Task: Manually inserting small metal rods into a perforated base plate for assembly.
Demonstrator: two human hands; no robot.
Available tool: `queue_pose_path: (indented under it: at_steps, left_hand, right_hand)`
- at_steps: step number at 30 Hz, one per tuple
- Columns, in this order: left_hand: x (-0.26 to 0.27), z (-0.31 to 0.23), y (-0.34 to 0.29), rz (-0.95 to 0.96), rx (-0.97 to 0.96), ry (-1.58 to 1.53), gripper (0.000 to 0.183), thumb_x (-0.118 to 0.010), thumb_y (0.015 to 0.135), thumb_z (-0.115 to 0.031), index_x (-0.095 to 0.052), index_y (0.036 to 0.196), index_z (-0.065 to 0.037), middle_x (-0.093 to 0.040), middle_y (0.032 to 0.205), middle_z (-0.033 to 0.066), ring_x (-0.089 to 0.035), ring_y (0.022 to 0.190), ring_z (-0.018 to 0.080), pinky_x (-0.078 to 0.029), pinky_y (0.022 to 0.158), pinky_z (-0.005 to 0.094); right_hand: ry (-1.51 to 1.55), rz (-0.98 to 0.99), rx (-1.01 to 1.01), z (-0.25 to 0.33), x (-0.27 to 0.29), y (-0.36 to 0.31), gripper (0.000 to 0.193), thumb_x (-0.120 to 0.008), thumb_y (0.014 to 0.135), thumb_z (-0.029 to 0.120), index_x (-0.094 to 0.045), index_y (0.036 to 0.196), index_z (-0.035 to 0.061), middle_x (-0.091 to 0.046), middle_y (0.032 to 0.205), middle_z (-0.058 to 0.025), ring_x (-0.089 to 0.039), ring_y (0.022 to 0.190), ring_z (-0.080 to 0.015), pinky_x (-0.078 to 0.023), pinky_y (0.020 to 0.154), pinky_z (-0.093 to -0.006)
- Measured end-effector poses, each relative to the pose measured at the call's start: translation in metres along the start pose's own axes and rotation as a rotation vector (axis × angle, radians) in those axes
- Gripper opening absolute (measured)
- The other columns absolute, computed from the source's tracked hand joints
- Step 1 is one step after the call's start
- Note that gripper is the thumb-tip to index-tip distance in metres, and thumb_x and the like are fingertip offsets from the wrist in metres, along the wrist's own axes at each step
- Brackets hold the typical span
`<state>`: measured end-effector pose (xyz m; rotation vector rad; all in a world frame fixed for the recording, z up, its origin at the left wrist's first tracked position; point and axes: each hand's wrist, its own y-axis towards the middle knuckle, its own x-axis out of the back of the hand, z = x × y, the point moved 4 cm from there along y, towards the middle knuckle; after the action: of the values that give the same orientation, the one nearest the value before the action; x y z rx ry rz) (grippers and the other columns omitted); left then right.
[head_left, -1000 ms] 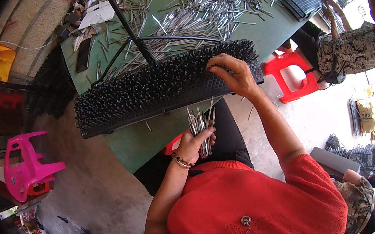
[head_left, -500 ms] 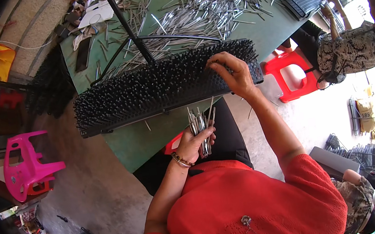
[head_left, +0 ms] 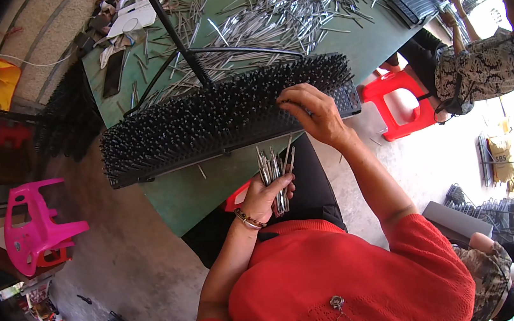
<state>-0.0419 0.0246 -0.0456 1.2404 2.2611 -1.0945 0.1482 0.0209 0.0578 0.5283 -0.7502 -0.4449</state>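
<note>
My left hand [head_left: 268, 199] is closed around a bundle of thin silvery strips [head_left: 275, 166], held upright below the near edge of a long black perforated block [head_left: 189, 127]. Dense rows of dark, thin pieces stand up from that block, with bare holes showing near its right end. Over this right part hovers my right hand [head_left: 315, 111], thumb and fingers pinched together at the edge of the rows. Whatever lies between those fingertips is too small or hidden to make out.
Loose silvery strips [head_left: 290, 12] are heaped on the green table [head_left: 179, 205] behind the block. A black post with braces [head_left: 178, 42] rises there; a phone [head_left: 113, 74] lies left. Red [head_left: 401, 104] and pink [head_left: 40, 225] stools flank me. Another person [head_left: 483, 65] works at right.
My right hand has shifted slightly left and toward me along the block, still pinched. My left hand and its bundle stay in place.
</note>
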Motion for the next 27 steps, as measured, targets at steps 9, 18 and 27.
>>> queue_pose_path:
  at_steps: [9, 18, 27]
  left_hand:
    - [0.000, 0.000, 0.000, 0.004, -0.013, 0.004, 0.020, -0.064, 0.084, -0.008, -0.059, 0.102, -0.001, -0.063, 0.084, 0.0051, -0.062, 0.071, 0.0130, -0.052, 0.058, 0.0256]
    - [-0.005, -0.005, -0.003, 0.034, -0.021, 0.022, 0.021, -0.065, 0.084, -0.008, -0.059, 0.103, -0.001, -0.062, 0.084, 0.0045, -0.061, 0.071, 0.0126, -0.051, 0.058, 0.0249]
    - [-0.008, -0.008, 0.001, 0.020, -0.053, -0.001, 0.024, -0.064, 0.085, -0.010, -0.058, 0.106, -0.001, -0.062, 0.088, 0.0047, -0.060, 0.074, 0.0123, -0.050, 0.061, 0.0254]
  right_hand:
    - [-0.080, -0.077, -0.102, -0.004, -0.008, 0.000, 0.019, -0.064, 0.079, -0.002, -0.062, 0.098, -0.0010, -0.064, 0.090, -0.0139, -0.064, 0.082, -0.0278, -0.050, 0.071, -0.0318]
    - [-0.216, -0.113, -0.038, 0.002, -0.008, 0.000, 0.021, -0.066, 0.078, 0.001, -0.065, 0.099, 0.0023, -0.063, 0.094, -0.0119, -0.062, 0.083, -0.0278, -0.049, 0.071, -0.0338]
    - [-0.338, -0.194, -0.092, 0.005, 0.002, -0.004, 0.019, -0.066, 0.080, 0.007, -0.066, 0.099, 0.0029, -0.059, 0.090, -0.0103, -0.058, 0.076, -0.0258, -0.047, 0.069, -0.0333]
